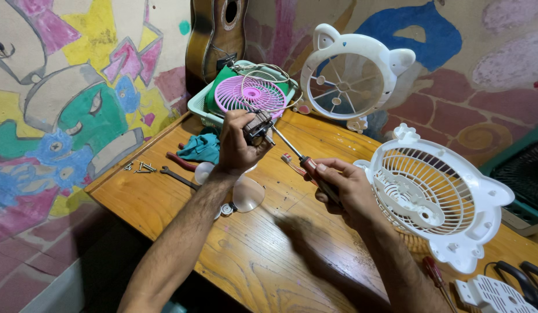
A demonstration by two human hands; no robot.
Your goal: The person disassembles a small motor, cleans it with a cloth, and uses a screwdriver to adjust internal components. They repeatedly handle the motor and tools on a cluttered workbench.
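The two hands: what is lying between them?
In the head view, the screwdriver spans the gap: its shaft runs from the right hand, which grips the handle, up to the small motor held in the left hand.

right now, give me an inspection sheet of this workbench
surface: wooden table, scuffed
job's things: small motor in left hand; screwdriver in right hand, tip at the motor
clutter: white fan grille, white fan frame, pink grille in basket, teal cloth, pliers, wrench, screws, clear blade
grips: both shut
cables: thin wires from motor toward basket
surroundings: painted mural wall, guitar
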